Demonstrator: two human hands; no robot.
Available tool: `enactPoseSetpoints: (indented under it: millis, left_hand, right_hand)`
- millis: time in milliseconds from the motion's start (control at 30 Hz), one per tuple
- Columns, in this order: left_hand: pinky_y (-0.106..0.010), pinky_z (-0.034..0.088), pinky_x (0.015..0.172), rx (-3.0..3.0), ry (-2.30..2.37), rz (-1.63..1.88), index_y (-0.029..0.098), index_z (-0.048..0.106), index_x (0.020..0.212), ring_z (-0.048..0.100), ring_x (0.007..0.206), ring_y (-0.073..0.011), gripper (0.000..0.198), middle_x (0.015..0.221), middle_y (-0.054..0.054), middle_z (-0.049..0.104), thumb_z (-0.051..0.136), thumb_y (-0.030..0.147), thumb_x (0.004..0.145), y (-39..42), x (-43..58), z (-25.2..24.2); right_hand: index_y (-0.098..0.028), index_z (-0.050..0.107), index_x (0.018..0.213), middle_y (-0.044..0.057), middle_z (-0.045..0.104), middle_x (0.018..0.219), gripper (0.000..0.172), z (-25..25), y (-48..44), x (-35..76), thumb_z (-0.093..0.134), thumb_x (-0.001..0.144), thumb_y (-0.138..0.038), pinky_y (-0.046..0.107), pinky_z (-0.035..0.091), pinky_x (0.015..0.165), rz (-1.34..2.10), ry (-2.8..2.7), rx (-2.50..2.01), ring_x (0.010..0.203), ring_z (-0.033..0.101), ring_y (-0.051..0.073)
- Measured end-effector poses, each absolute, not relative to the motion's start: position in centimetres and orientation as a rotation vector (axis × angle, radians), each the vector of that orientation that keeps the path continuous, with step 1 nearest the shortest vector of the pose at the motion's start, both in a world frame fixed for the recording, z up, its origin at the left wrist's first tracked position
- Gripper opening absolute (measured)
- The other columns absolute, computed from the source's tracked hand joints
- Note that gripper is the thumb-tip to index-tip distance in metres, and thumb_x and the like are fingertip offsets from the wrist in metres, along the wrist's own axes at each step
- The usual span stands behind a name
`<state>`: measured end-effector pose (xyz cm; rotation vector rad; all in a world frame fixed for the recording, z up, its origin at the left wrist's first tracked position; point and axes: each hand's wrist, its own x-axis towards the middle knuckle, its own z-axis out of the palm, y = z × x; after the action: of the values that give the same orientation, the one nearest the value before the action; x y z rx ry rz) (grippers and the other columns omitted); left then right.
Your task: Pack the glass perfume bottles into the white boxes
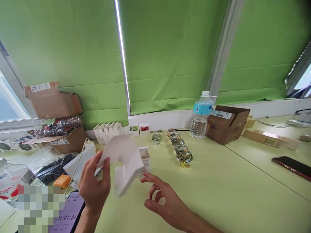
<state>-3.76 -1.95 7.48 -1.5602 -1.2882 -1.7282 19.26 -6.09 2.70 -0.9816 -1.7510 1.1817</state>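
My left hand (94, 186) pinches a white folded carton (125, 161) by its flap and holds it above the pale green table (218, 191). The carton is blurred by motion. My right hand (161, 199) hovers just right of and below the carton, fingers apart and loosely curled, holding nothing. Behind the carton stands a small open white box (145, 158). A row of round glass bottles with gold caps (179, 149) lies further back, with one more bottle (157, 138) to its left.
Small white boxes (108, 131) line the wall. A water bottle (201, 116) and brown cardboard box (227, 124) stand at back right. Cardboard boxes and plastic bags (54, 129) crowd the left. A phone (293, 165) lies at right, another phone (69, 215) near me.
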Motion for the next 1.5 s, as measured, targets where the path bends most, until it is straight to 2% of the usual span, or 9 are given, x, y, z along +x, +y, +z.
enactPoseSetpoints:
  millis: [233,333,533,733,967,1067,1233,1367,1500]
  left_hand:
    - [-0.026,0.051,0.078,-2.039,-1.003,-1.656,0.020,0.062,0.106,0.064,0.083,-0.0149,0.033,0.091,-0.004,0.066,0.062,0.002,0.079,-3.6,0.5,5.7]
    - [-0.033,0.050,0.089,-2.290,-1.005,-1.671,0.020,0.058,0.107,0.062,0.105,-0.0210,0.031,0.110,-0.009,0.064,0.059,0.007,0.079,-4.2,1.1,5.3]
    - [-0.045,0.039,0.104,-2.792,-1.217,-1.576,0.020,0.053,0.096,0.032,0.140,-0.0328,0.018,0.149,-0.017,0.037,0.055,0.034,0.084,-4.8,1.7,5.8]
    - [-0.032,0.049,0.083,-2.705,-1.541,-1.832,0.021,0.049,0.080,0.062,0.100,-0.0217,0.017,0.116,-0.010,0.063,0.057,0.034,0.088,-3.6,2.1,5.2]
    - [-0.033,0.049,0.083,-2.630,-1.567,-1.867,0.021,0.049,0.078,0.061,0.102,-0.0227,0.018,0.111,-0.009,0.063,0.060,0.033,0.086,-3.1,1.7,4.9]
    - [-0.033,0.049,0.082,-2.683,-1.499,-1.803,0.022,0.044,0.074,0.061,0.102,-0.0214,0.021,0.114,-0.009,0.063,0.059,0.030,0.087,-3.2,2.0,5.0]
    - [-0.032,0.050,0.084,-2.810,-1.372,-1.740,0.023,0.036,0.075,0.062,0.107,-0.0203,0.026,0.128,-0.009,0.061,0.058,0.025,0.088,-3.9,2.8,4.5]
    - [-0.035,0.051,0.086,-2.674,-1.409,-1.718,0.024,0.045,0.092,0.064,0.105,-0.0211,0.013,0.123,-0.009,0.064,0.057,0.026,0.088,-3.9,2.2,4.2]
    - [-0.042,0.046,0.097,-2.223,-1.447,-1.774,0.023,0.051,0.110,0.055,0.119,-0.0247,0.028,0.127,-0.011,0.058,0.062,0.027,0.086,-2.9,1.2,4.4]
  right_hand:
    - [-0.021,0.059,0.114,0.006,0.066,0.098,0.034,3.3,-5.6,20.1,0.065,0.085,-0.038,0.024,0.052,0.054,1.188,-1.546,-0.899,0.078,0.060,0.017]
    - [-0.021,0.057,0.117,0.006,0.066,0.095,0.038,3.3,-5.0,20.6,0.064,0.086,-0.041,0.022,0.050,0.048,1.251,-1.470,-0.872,0.074,0.061,0.017]
    - [-0.019,0.065,0.110,0.005,0.065,0.089,0.033,4.0,-4.4,21.4,0.066,0.085,-0.041,0.022,0.051,0.050,1.262,-1.527,-0.812,0.070,0.058,0.015]
    - [-0.025,0.063,0.121,0.008,0.063,0.109,0.036,4.7,-4.3,21.9,0.057,0.091,-0.043,0.027,0.056,0.062,1.238,-1.595,-0.799,0.089,0.057,0.019]
    - [-0.022,0.064,0.119,0.007,0.066,0.100,0.040,5.8,-4.7,22.3,0.046,0.096,-0.048,0.029,0.052,0.068,1.080,-1.734,-0.856,0.080,0.057,0.017]
    - [-0.020,0.067,0.109,0.003,0.066,0.085,0.037,5.9,-4.7,22.5,0.062,0.086,-0.048,0.024,0.047,0.060,0.917,-1.747,-1.019,0.067,0.052,0.013]
    - [-0.016,0.059,0.113,0.001,0.062,0.078,0.049,5.2,-4.0,22.8,0.065,0.081,-0.053,0.019,0.036,0.038,1.142,-1.534,-1.096,0.047,0.046,0.007]
    - [-0.016,0.062,0.105,-0.001,0.062,0.072,0.042,5.3,-3.6,23.2,0.067,0.081,-0.050,0.017,0.035,0.038,1.203,-1.540,-1.091,0.045,0.047,0.006]
    - [-0.016,0.066,0.100,0.000,0.063,0.074,0.039,5.6,-3.4,23.6,0.069,0.080,-0.049,0.017,0.039,0.043,1.229,-1.570,-1.061,0.052,0.050,0.007]
